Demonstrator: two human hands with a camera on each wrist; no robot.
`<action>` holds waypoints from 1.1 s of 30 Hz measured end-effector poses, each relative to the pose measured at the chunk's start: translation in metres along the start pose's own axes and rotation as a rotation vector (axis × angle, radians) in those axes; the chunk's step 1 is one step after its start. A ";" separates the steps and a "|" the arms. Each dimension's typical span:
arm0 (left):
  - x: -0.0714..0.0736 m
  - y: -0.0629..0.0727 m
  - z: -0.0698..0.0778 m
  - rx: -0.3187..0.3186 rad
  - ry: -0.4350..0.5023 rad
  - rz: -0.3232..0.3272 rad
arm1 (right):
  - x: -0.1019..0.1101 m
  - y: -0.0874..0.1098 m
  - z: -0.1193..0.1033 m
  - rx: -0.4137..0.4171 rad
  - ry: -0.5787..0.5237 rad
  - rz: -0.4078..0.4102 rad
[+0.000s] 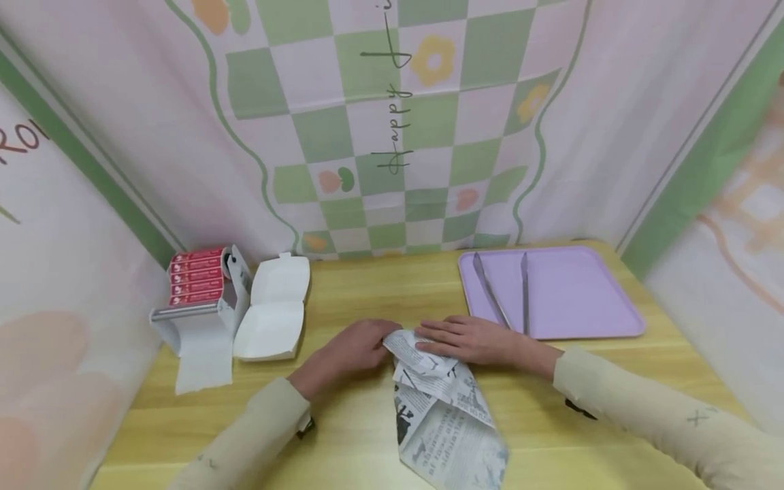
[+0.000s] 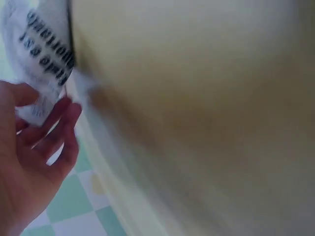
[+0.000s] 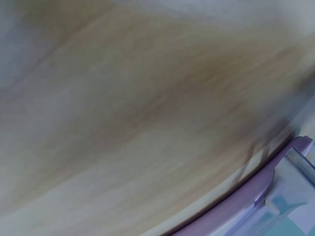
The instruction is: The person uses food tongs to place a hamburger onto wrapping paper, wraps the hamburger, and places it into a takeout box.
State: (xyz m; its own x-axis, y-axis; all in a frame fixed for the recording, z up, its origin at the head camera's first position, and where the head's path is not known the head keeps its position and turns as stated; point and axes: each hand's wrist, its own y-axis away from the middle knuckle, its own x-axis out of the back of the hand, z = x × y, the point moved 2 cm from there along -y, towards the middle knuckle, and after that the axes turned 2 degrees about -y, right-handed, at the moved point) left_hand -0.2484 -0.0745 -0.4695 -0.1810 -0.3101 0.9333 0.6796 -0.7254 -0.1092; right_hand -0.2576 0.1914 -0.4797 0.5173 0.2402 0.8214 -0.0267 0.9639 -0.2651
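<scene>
Newspaper-print wrapping paper (image 1: 456, 435) lies on the table in front of me, folded over at its far end into a narrowing packet. My left hand (image 1: 360, 346) pinches the far left corner of this paper. In the left wrist view the paper's tip (image 2: 39, 110) sits between the thumb and the curled fingers. On top of the folded part rests my right hand (image 1: 468, 339), palm down, with its fingers fairly straight. Whether anything lies inside the folds is hidden. The right wrist view does not show the right hand.
A purple tray (image 1: 578, 292) with metal tongs (image 1: 525, 292) on it stands at the back right. At the back left are a dispenser with a roll of red labels (image 1: 197, 275) and an opened white takeout box (image 1: 272, 327). A patterned curtain (image 1: 373, 136) hangs behind the wooden table (image 1: 349, 435).
</scene>
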 end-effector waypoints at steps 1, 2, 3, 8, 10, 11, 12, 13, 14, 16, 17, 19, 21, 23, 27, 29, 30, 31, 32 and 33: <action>0.000 -0.001 0.001 0.003 0.035 -0.006 | 0.000 0.001 -0.001 -0.003 -0.006 -0.004; 0.001 -0.002 0.001 0.009 0.071 -0.013 | 0.000 0.002 -0.001 -0.005 -0.005 -0.006; 0.001 -0.003 0.001 0.016 0.103 -0.018 | 0.000 0.002 -0.001 -0.009 -0.002 -0.010; 0.002 -0.004 0.001 0.043 0.079 -0.029 | 0.002 0.001 -0.001 -0.026 0.001 -0.016; 0.002 -0.004 0.001 0.028 -0.019 -0.021 | 0.003 0.000 -0.002 -0.023 -0.008 -0.014; 0.002 -0.004 0.002 0.008 -0.093 -0.009 | 0.003 0.000 -0.003 -0.022 -0.013 -0.011; 0.002 -0.004 0.003 -0.018 -0.184 0.005 | 0.002 0.000 -0.004 -0.019 -0.018 -0.006; 0.001 -0.003 0.004 -0.057 -0.281 0.024 | 0.003 -0.001 -0.004 -0.017 -0.020 0.006; 0.001 -0.002 0.006 -0.101 -0.388 0.050 | 0.004 -0.001 -0.005 -0.014 -0.022 0.020; 0.002 0.000 0.008 -0.189 -0.594 0.129 | 0.005 0.000 -0.006 -0.006 -0.009 0.045; 0.002 0.001 0.010 -0.230 -0.683 0.178 | 0.005 0.001 -0.007 -0.004 -0.001 0.055; 0.002 0.004 0.013 -0.285 -0.806 0.264 | 0.007 0.001 -0.008 -0.002 0.019 0.069; 0.003 0.006 0.015 -0.297 -0.846 0.311 | 0.009 0.001 -0.010 -0.008 0.030 0.068; 0.003 0.006 0.017 -0.278 -0.828 0.303 | 0.011 0.000 -0.012 -0.018 0.034 0.063; 0.004 0.008 0.020 -0.191 -0.665 0.150 | 0.012 -0.001 -0.016 -0.045 0.034 0.047; 0.006 0.012 0.023 -0.189 -0.566 0.086 | 0.012 -0.001 -0.018 -0.059 0.035 0.045; 0.008 0.015 0.026 -0.205 -0.518 0.061 | 0.012 -0.002 -0.018 -0.065 0.039 0.044; 0.009 0.019 0.030 -0.234 -0.472 0.047 | 0.012 -0.003 -0.018 -0.070 0.041 0.043; 0.009 0.023 0.035 -0.272 -0.444 0.043 | 0.013 -0.003 -0.018 -0.072 0.043 0.046; 0.009 0.026 0.041 -0.314 -0.430 0.049 | 0.014 -0.004 -0.018 -0.077 0.042 0.045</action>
State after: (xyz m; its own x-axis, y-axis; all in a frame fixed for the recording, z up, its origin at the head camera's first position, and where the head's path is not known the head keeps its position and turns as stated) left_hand -0.2034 -0.0709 -0.4496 0.1983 -0.1160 0.9732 0.4226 -0.8858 -0.1917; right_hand -0.2347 0.1891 -0.4768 0.5525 0.2769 0.7862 0.0142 0.9399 -0.3411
